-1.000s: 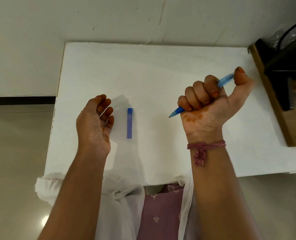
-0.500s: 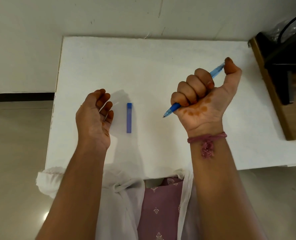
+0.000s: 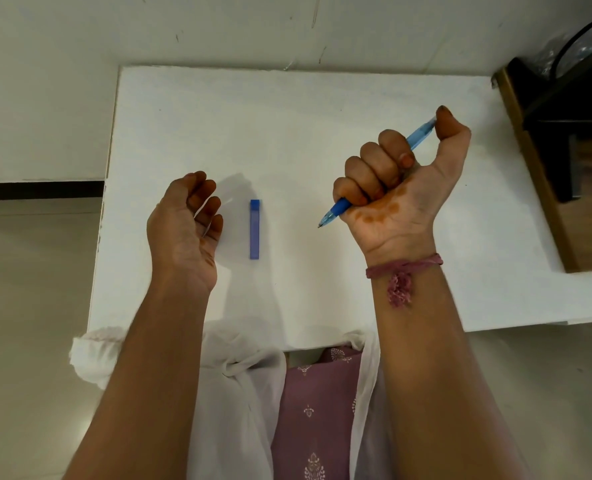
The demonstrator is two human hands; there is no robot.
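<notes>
Gripping blue pen (image 3: 336, 208) in right hand (image 3: 398, 188), curling left hand (image 3: 183, 223), can't tell round what; not touching blue case (image 3: 254, 229) yet.

Light: we see soft, even brightness | shadow: faint, right of left hand (image 3: 183, 230) on tabletop (image 3: 322, 116) | edges: bowed | focus: sharp

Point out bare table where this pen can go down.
Widest bare patch: the far half of the table, beyond both hands. Also bare: between the case and the right hand gripping the pen, and right of that hand up to the wooden box. Tightest: between left hand and case.
</notes>
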